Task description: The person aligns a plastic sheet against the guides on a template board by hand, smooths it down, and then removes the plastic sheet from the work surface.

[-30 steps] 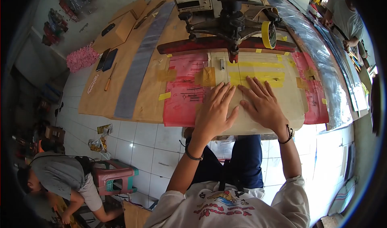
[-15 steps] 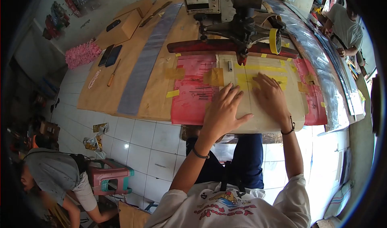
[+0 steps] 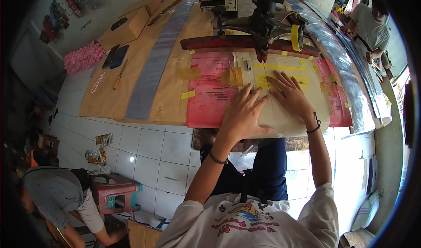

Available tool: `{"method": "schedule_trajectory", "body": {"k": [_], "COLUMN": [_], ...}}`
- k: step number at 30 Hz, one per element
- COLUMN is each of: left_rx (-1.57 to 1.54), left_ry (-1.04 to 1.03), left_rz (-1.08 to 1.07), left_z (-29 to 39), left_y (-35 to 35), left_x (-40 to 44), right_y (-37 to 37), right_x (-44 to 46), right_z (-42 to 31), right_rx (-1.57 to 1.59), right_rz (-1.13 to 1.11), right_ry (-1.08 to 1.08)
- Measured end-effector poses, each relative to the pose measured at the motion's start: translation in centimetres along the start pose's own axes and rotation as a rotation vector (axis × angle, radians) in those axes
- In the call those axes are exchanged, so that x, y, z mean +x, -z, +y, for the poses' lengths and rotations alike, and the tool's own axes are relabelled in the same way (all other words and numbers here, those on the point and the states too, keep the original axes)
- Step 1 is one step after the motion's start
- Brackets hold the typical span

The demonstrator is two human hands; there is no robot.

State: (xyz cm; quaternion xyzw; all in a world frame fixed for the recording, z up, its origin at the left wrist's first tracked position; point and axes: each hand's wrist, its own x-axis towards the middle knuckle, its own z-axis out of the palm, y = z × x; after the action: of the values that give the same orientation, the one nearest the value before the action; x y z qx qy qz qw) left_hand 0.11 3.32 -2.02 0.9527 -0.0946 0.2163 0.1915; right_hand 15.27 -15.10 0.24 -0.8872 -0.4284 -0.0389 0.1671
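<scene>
My left hand [image 3: 245, 114] lies with its fingers spread on a pale translucent sheet [image 3: 285, 121], near the sheet's left side. Flat on the same sheet, my right hand [image 3: 291, 94] touches the area by the yellow tape strips [image 3: 298, 79], fingers extended. Neither hand grips anything. Under the sheet's left edge is a red sheet [image 3: 208, 99], fixed with brown tape [image 3: 234, 76]. Above the hands stands a machine with a red-edged bar [image 3: 210, 43] and a yellow tape roll [image 3: 297, 37] on its arm.
A grey strip [image 3: 153, 72], a screwdriver [image 3: 118, 78], dark phones [image 3: 116, 57] and a cardboard box [image 3: 127, 29] lie on the table's left. One person [image 3: 370, 26] stands at upper right; another [image 3: 61, 195] bends at lower left beside a stool [image 3: 114, 193].
My right hand lifted slightly, shifted, and lies flat again. My left hand has slid a little toward the sheet's near edge. The camera view has shifted somewhat.
</scene>
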Motion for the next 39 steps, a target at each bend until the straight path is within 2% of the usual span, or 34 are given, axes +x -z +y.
{"method": "schedule_trajectory", "body": {"k": [3,12,18,31,39], "left_rx": [0.015,0.088,0.127,0.107,0.045], "left_ry": [-0.012,-0.049,-0.041,0.021,0.029], "left_rz": [-0.025,-0.039,-0.028,0.055,0.045], "left_z": [-0.2,-0.4,-0.2,0.2,0.1], "left_y": [0.0,-0.2,0.0,-0.4,0.1], "left_x": [0.0,0.0,0.0,0.4,0.4], "right_y": [-0.1,-0.6,-1.1,-1.9,-1.9], "right_x": [0.6,0.1,-3.4,-0.2,-0.7], "right_z": [0.0,-0.3,-2.2,0.3,-0.2], "right_rx": [0.008,0.063,0.034,-0.103,-0.069], "right_rz": [-0.014,0.152,0.148,0.022,0.144], "right_ry": [-0.014,-0.034,0.066,0.046,0.099]}}
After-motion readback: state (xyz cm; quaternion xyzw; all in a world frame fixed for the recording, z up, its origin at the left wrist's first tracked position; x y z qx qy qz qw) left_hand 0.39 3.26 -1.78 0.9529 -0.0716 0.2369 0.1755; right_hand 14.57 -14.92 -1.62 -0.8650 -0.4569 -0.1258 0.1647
